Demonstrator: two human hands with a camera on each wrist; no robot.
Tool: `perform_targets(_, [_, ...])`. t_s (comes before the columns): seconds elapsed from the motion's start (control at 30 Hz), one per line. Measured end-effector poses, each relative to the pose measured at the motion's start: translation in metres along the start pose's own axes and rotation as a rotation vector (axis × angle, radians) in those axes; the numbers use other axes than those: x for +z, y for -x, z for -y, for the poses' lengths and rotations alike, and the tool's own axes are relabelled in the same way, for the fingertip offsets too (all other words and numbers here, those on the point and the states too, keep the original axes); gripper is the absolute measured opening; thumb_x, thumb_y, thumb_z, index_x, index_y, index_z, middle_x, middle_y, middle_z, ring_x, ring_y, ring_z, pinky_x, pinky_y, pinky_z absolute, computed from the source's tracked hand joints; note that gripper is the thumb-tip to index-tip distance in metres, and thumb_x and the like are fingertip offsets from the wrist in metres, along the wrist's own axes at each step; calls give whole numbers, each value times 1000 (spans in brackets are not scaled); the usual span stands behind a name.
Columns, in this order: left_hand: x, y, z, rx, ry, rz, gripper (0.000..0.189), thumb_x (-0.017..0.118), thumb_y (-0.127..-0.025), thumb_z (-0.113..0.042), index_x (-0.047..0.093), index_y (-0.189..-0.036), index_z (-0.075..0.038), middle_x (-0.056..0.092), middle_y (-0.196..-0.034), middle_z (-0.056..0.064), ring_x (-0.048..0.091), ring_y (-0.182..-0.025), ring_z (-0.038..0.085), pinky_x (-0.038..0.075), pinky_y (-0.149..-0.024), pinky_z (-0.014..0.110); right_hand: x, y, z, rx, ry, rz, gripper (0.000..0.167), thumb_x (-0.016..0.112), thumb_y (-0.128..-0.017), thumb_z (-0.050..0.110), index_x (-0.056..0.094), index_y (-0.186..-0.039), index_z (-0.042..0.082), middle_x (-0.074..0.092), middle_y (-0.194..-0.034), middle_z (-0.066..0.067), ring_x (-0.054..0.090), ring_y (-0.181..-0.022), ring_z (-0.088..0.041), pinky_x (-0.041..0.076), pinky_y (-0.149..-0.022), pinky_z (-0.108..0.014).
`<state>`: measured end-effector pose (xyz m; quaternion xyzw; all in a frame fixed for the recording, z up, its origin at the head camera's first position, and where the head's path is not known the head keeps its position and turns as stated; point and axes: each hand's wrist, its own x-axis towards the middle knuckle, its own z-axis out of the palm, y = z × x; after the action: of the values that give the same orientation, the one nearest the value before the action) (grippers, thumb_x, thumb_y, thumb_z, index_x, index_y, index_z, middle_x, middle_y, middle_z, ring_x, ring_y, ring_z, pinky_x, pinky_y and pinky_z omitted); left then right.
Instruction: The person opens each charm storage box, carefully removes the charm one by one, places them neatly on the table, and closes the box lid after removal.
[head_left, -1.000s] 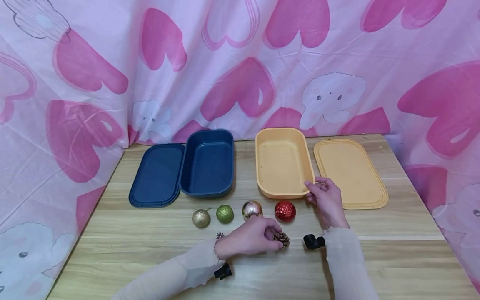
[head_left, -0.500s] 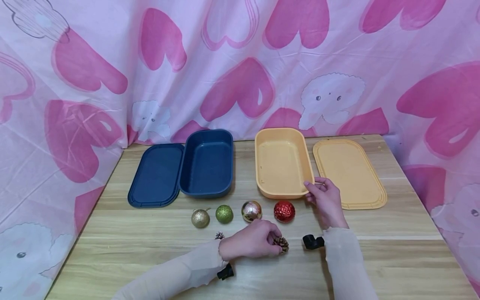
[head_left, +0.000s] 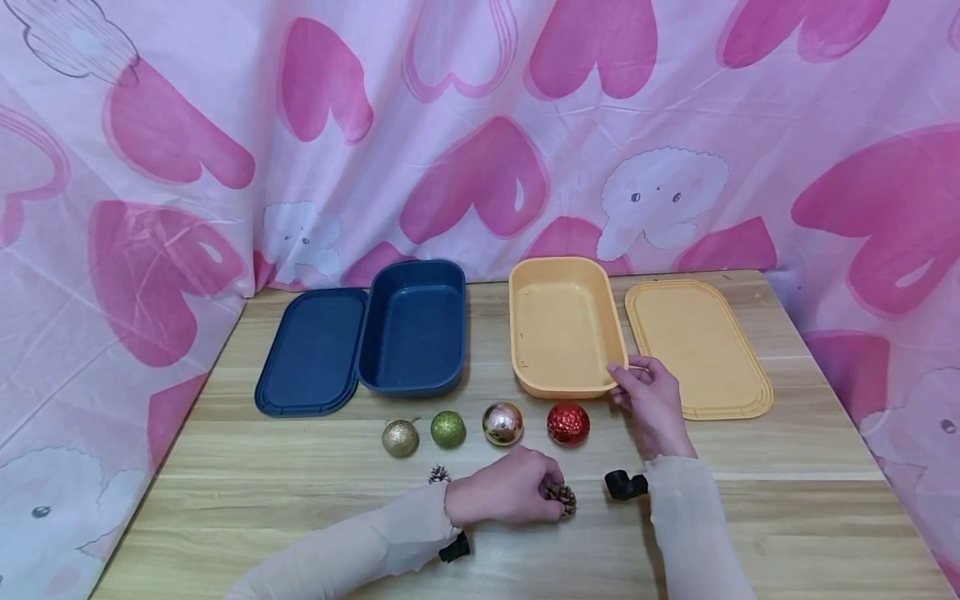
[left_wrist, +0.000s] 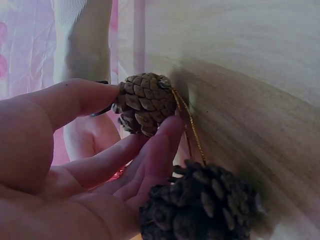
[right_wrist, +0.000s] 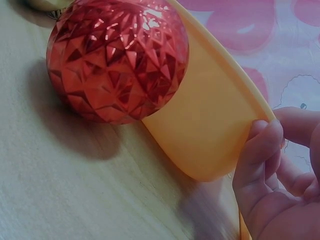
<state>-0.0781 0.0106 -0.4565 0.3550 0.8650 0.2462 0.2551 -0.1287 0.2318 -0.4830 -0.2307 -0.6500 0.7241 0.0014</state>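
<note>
My left hand (head_left: pixel 506 490) pinches a brown pine cone (head_left: pixel 565 502) low over the table. In the left wrist view, the thumb touches one side of this pine cone (left_wrist: pixel 146 102) and the fingertips the other; a gold string hangs from its top. A second, darker pine cone (left_wrist: pixel 200 205) lies close to that camera. My right hand (head_left: pixel 652 407) grips the near right corner of the yellow box (head_left: pixel 566 325), thumb on the rim. Beside that corner sits a red faceted bauble (head_left: pixel 568 424), large in the right wrist view.
A shiny pink-gold bauble (head_left: pixel 502 423), a green glitter bauble (head_left: pixel 448 428) and a gold glitter bauble (head_left: pixel 401 437) line up leftward. A white-tipped pine cone (head_left: pixel 439 473) shows behind my left wrist. Further back are a blue box (head_left: pixel 414 333), blue lid (head_left: pixel 311 350) and yellow lid (head_left: pixel 697 346).
My left hand has moved a little toward the table's front, the pine cone shifting with it. The right hand has stayed on the yellow box's corner.
</note>
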Motion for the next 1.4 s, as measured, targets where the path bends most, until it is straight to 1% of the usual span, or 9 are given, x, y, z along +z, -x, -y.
perform_targets(0.17, [-1,-2,-1,36,-25,-10,18,73,-80,-21,72,-94,-10,61,-72,-10,49,-63,-3,39,-57,10,0,0,0,5,17,-5,31,69,-90,19,47,-110,14,60,-75,9,60,-61,-5,54,-59,-20])
perform_targets(0.33, [-3,-4,-2,23,-16,12,29,73,-81,-20,68,-106,-6,62,-75,-8,50,-64,-3,41,-59,11,0,-1,0,9,30,-4,30,69,-90,20,47,-110,15,61,-74,9,61,-60,-5,54,-59,-20])
perform_targets(0.4, [-3,-4,-2,21,-18,17,31,73,-81,-19,67,-108,-6,63,-77,-8,50,-65,-3,41,-60,10,0,-1,0,7,33,-3,30,69,-90,20,47,-109,15,61,-74,9,61,-60,-5,54,-59,-21])
perform_targets(0.6, [-3,-5,-3,57,-85,4,18,72,-81,-22,69,-96,-11,62,-76,-9,51,-64,-3,39,-56,9,-1,-1,0,6,36,1,30,69,-90,20,47,-109,14,62,-74,9,61,-60,-6,54,-59,-21])
perform_targets(0.87, [-3,-5,-2,70,-100,24,19,72,-82,-22,69,-97,-10,62,-77,-9,50,-66,-2,39,-57,10,-1,-1,-1,7,26,-1,31,69,-90,20,47,-110,14,62,-74,8,61,-61,-6,54,-59,-21])
perform_targets(1.03, [-3,-5,-2,81,-123,24,21,72,-82,-22,68,-98,-10,63,-80,-7,50,-69,-2,39,-60,10,-1,-1,-1,10,22,-2,31,70,-89,20,47,-110,14,62,-74,8,61,-60,-6,54,-59,-21])
perform_targets(1.1, [-4,-4,-2,90,-142,20,20,72,-81,-22,68,-97,-11,63,-80,-8,50,-68,-2,39,-60,10,-1,-1,-1,12,21,0,32,70,-89,21,47,-111,14,62,-75,8,61,-61,-6,54,-60,-21])
perform_targets(1.23, [-5,-3,-4,96,-146,14,17,72,-80,-21,67,-93,-12,61,-76,-10,49,-67,-1,38,-59,9,-2,-1,-1,14,27,3,33,70,-89,22,46,-112,14,62,-75,8,61,-61,-6,54,-60,-21])
perform_targets(1.4, [-6,-2,-5,100,-150,13,17,72,-81,-22,68,-93,-11,60,-74,-9,48,-66,-1,37,-59,9,-2,-1,-1,11,34,6,32,70,-89,21,47,-111,13,62,-75,8,61,-61,-6,54,-60,-21])
